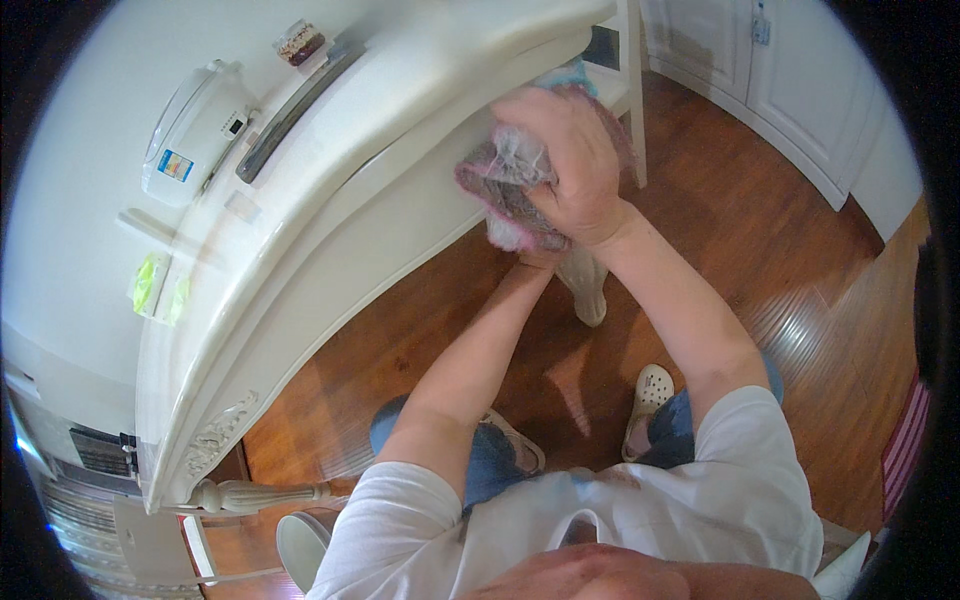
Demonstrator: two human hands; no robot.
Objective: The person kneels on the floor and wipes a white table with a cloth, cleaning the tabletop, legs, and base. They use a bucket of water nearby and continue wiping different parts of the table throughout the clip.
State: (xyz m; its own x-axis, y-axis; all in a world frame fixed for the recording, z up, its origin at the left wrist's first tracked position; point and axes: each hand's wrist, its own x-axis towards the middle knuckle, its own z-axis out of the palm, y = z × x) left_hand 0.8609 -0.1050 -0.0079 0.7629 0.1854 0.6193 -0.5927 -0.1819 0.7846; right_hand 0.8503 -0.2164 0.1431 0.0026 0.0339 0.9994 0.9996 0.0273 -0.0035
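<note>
A bunched cleaning cloth (505,205), grey with pink fuzzy edges and a whitish patch, is held in front of me at the right end of a white table. My right hand (575,165) has its fingers curled over the cloth from above. Beneath it, my left hand (542,258) shows only at the wrist; the cloth covers its fingers. A light-blue fabric piece (568,76) shows just behind my right hand, and I cannot tell whether it belongs to the same cloth.
The white table (330,235) curves along my left. On it are a white lidded appliance (195,135), a long dark bar (300,115), a small jar (298,43) and a yellow-green packet (150,285). White cabinets (800,95) stand at far right; a table leg (583,290) is below my hands.
</note>
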